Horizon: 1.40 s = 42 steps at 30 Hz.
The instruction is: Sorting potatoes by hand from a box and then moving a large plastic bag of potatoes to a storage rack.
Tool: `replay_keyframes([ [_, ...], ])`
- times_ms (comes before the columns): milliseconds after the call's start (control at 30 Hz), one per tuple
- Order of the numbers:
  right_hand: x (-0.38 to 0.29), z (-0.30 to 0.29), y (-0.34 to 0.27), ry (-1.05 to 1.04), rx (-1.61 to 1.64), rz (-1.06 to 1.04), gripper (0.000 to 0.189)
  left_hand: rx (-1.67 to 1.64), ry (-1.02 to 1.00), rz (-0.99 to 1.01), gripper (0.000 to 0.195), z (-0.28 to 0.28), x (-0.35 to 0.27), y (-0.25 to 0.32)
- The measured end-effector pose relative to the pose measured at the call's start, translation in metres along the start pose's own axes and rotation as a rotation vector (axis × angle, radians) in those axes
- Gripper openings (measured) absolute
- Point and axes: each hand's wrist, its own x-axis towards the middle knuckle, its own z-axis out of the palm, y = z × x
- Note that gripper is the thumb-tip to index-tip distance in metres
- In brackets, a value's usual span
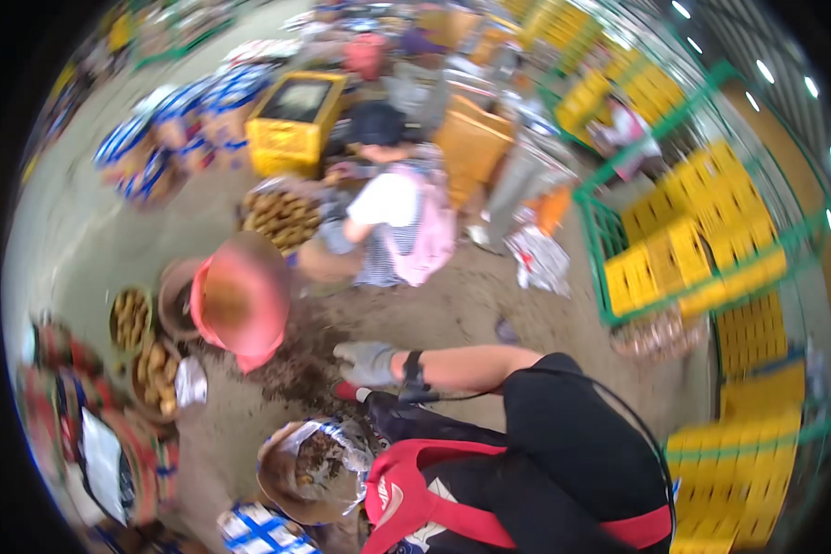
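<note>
My right hand (365, 363), in a grey work glove with a dark strap at the wrist, is stretched over the dirt-strewn floor. Nothing shows in it, and its fingers look slightly apart. My left hand is out of view. Below the glove stands a round container (277, 478) lined with clear plastic, with dark debris inside. A pink-red container (204, 305), its middle blurred, stands beyond my fingers. Farther left are a basket of potato-like tubers (130, 317) and a larger one (156, 374) with a white piece beside it.
A co-worker in a pink apron (422, 228) crouches beside a container of tubers (284, 218) and a yellow crate (284, 142). Green-framed racks with yellow crates (692, 256) stand at right. A crumpled plastic bag (540, 260) lies on the floor. Filled sacks (138, 450) line the left.
</note>
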Motion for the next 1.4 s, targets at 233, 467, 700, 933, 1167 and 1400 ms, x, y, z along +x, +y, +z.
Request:
replay_keyframes([
  [233, -0.304, -0.195, 0.195, 0.791, 0.289, 0.397, 0.041, 0.359, -0.281, -0.209, 0.036, 0.086, -0.030, -0.024],
  [467, -0.519, -0.223, 0.284, 1.207, 0.568, 0.600, 0.039, 0.760, -0.237, -0.508, 0.041, 0.132, -0.023, -0.114],
  [700, -0.530, -0.099, 0.598, 1.427, -0.519, 0.671, 0.043, 1.127, -1.193, -0.405, 0.032, 0.537, -0.031, -0.314],
  [933, -0.649, -0.202, 0.572, 1.275, 0.992, 0.948, 0.043, 1.293, -1.365, -0.131, 0.027, 0.825, -0.074, -0.364],
  [1167, -0.792, -0.097, 0.555, 1.552, 0.673, 1.456, 0.035, 2.490, -1.658, 0.381, 0.064, 0.779, 0.084, -0.529],
  [1400, -0.861, -0.032, 0.554, 1.729, 1.132, 1.716, 0.034, 2.355, -1.778, 0.067, 0.029, 0.853, -0.046, -0.675],
])
